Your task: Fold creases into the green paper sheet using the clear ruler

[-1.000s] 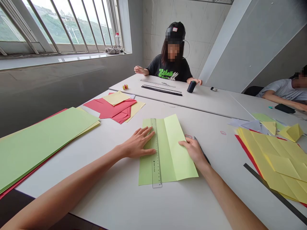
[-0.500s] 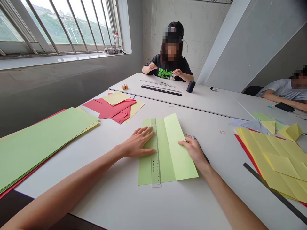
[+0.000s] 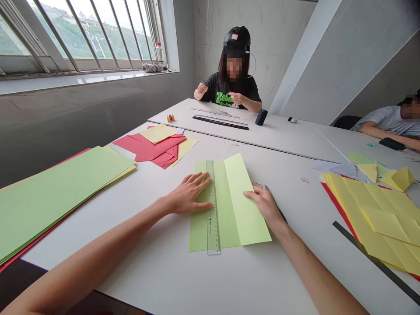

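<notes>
In the head view, the green paper [image 3: 228,208] lies on the white table [image 3: 164,267], in front of the person, and its right part is folded up. The left hand [image 3: 188,194] is flat with spread fingers; its grip is open, and it rests on the paper and the clear ruler [image 3: 214,227]. The right hand [image 3: 264,203] has its grip closed on the edge of the raised part, thumb on top. A pen [image 3: 278,206] is just beside this hand. Yellow papers [image 3: 387,218] lie farther right.
</notes>
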A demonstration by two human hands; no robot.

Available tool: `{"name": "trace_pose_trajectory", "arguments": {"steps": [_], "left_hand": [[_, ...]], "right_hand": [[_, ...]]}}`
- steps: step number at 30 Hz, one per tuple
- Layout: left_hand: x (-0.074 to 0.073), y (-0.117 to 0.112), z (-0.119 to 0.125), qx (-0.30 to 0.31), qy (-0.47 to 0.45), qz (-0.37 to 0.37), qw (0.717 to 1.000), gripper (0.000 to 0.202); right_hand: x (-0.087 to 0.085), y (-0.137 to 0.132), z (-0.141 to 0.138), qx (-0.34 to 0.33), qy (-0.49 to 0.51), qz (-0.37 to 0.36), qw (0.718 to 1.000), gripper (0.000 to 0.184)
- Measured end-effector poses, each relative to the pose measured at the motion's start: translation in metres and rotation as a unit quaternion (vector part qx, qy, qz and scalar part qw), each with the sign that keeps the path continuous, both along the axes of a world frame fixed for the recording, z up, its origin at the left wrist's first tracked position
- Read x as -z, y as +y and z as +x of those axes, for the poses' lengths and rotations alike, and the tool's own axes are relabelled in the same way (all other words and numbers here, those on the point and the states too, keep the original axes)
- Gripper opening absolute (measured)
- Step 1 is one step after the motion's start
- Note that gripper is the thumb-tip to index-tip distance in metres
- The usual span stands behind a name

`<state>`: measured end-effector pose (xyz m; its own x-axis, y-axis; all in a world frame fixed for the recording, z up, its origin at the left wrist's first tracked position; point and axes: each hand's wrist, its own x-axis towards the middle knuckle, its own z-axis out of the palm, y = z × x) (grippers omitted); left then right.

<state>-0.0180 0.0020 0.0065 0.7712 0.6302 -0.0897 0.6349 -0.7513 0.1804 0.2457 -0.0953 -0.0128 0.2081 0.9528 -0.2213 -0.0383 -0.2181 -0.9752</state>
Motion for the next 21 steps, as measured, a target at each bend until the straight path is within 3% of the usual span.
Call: {"name": "trace_pose_trajectory", "arguments": {"steps": [4, 21], "left_hand": [[-0.0004, 0.0002, 0.0, 0.001, -0.003, -0.004, 1.0, 0.094], [0.0003, -0.0004, 0.0006, -0.003, -0.018, -0.008, 1.0, 0.097]], "right_hand": [[0.0001, 0.0, 0.0007, -0.009, 0.047, -0.016, 0.999, 0.021], [-0.0004, 0.0002, 0.0008, -0.007, 0.056, -0.015, 0.998, 0.021]]}}
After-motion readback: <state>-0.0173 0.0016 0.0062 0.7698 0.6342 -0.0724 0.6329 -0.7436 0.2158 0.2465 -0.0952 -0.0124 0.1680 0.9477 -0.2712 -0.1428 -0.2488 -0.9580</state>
